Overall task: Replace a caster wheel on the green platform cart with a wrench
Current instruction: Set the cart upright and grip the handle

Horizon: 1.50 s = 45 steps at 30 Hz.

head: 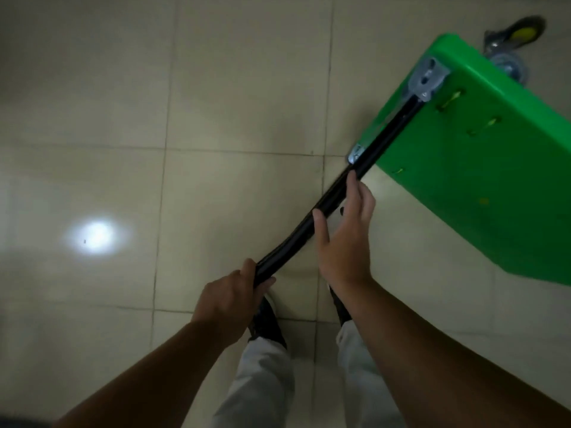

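Observation:
The green platform cart fills the right side, its deck facing me at a tilt. Its black handle bar runs from a metal bracket at the cart's corner down toward me. My left hand is closed around the near end of the bar. My right hand holds the bar higher up, thumb on one side and fingers over the other. A caster wheel with a grey fork shows past the cart's far edge, blurred. No wrench is in view.
Beige floor tiles lie all around, with a bright light reflection at the left. My dark shoes and light trouser legs stand right under the handle. A dark object with a yellow patch lies at the top right.

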### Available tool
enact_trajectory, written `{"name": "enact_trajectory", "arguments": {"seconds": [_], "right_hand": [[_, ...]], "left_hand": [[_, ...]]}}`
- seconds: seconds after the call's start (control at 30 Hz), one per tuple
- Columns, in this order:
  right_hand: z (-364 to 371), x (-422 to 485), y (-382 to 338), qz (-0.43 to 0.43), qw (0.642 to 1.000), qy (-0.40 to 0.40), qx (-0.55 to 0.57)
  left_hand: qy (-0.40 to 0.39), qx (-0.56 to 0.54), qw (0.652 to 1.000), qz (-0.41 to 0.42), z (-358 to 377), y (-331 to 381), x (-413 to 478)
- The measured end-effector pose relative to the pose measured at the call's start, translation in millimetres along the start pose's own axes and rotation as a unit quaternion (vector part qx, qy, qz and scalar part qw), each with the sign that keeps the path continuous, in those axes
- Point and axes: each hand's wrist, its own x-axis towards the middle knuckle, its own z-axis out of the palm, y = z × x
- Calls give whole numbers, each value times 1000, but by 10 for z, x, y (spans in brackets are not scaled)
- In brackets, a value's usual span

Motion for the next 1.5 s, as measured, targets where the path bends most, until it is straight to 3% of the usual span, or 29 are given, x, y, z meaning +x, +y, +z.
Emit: {"name": "enact_trajectory", "arguments": {"seconds": [0.1,0.23,0.3,0.4,0.47,0.57,0.67,0.77,0.87,0.93,0.97,1.0,1.03,1.07,1.1,1.17,1.23,1.3,1.37,1.5], "right_hand": [[-191,-259,-183,10,999,-19,29],[-429,-675,-338,135,988,-19,74],[-525,-923,-326,195,975,-59,85],[-567,-1357,-316,261,939,-178,135],[-527,-1599,-353,315,895,-242,202],[-545,-1845,-403,354,853,-228,307],[-761,-2019,-444,351,859,-168,332],[-930,-2155,-339,341,874,-191,290],[-1042,-2135,-300,295,914,-197,198],[-1144,-2094,-333,291,926,-169,172],[-1203,-2078,-356,290,931,-156,160],[-1296,-2054,-417,286,935,-141,153],[-1387,-2035,-486,284,937,-131,154],[-1482,-2008,-563,281,939,-119,162],[-1586,-1968,-641,277,941,-102,168],[-1739,-1861,-749,283,943,-78,155],[-1832,-1705,-826,300,944,-62,127],[-1898,-1501,-945,314,944,-57,84],[-1951,-1262,-1083,322,943,-44,69],[-2052,-949,-1339,312,943,24,118]], "left_hand": [[-19,0,1000,16,-426,388,-23],[-34,-14,999,21,-876,958,-56],[-46,-40,998,9,-1049,1241,-75],[-29,-57,998,-1,-1226,1652,-80],[-20,-58,998,-11,-1308,1891,-61],[-31,-130,990,-46,-1366,2164,12],[-52,-268,958,-88,-1459,2388,69],[-68,-341,931,-107,-1582,2564,21],[-90,-374,917,-103,-1693,2705,-96],[-91,-348,931,-67,-1771,2780,-186],[-73,-281,957,-15,-1811,2794,-227],[-39,-157,985,61,-1857,2792,-261],[23,-10,988,153,-1911,2780,-301],[104,119,950,268,-1997,2802,-363],[146,215,886,383,-2088,2862,-443],[97,320,752,569,-2222,2920,-578],[-15,394,669,631,-2269,2823,-627],[-47,508,595,621,-2342,2754,-601],[-15,562,573,596,-2494,2851,-502],[17,546,611,573,-2837,3179,-176]]}}
